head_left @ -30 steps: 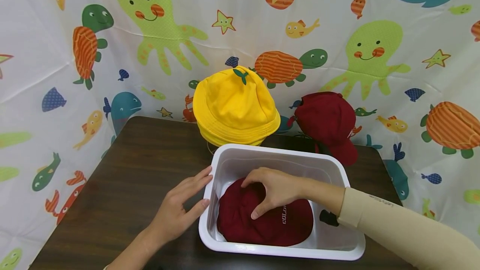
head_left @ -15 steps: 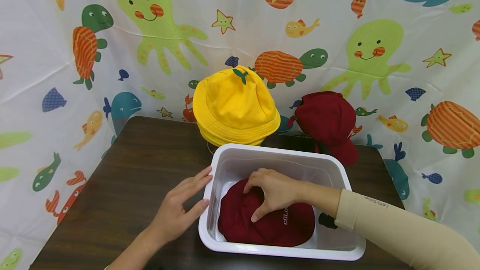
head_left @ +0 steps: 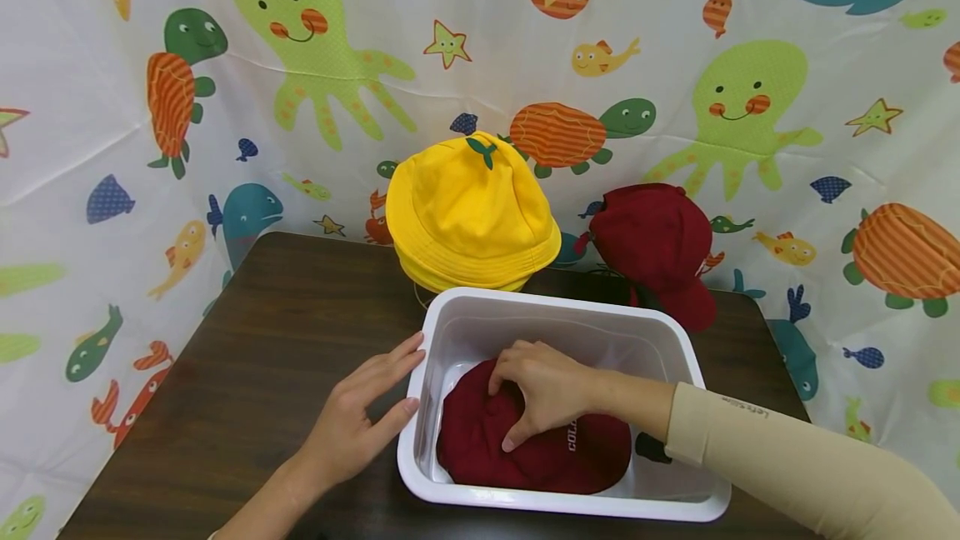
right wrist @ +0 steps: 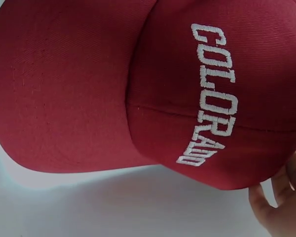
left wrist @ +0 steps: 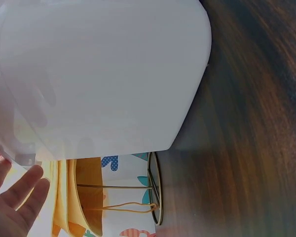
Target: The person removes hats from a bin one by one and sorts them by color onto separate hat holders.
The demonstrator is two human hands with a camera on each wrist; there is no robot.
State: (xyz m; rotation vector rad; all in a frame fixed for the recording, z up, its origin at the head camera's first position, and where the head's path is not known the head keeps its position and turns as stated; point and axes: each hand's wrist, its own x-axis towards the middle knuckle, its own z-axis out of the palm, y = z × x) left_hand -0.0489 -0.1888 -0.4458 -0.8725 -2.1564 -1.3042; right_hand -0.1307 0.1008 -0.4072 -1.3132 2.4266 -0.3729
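Observation:
A dark red baseball cap (head_left: 480, 432) with white COLORADO lettering lies inside a white plastic tub (head_left: 570, 508). My right hand (head_left: 551, 386) reaches down into the tub and holds the cap's crown, thumb on the near side and fingers curled over the far side. In the right wrist view the cap's brim and lettering fill most of the picture, with the fingers (right wrist: 281, 185) at the crown's edge. My left hand (head_left: 356, 419) touches the tub's left rim with extended fingertips. The left wrist view shows the tub's outer wall (left wrist: 108, 74) beside that hand (left wrist: 19, 202).
Behind the tub, a yellow bucket hat (head_left: 472, 215) with a green sprout sits on a wire stand (left wrist: 155, 190). Another dark red cap (head_left: 656, 236) stands at the back right. The dark wooden table (head_left: 247, 357) backs onto a sea-animal curtain (head_left: 315, 190).
My right hand has moved slightly toward me and to the right, and the cap has shifted a little the same way. My left hand has stayed at the rim.

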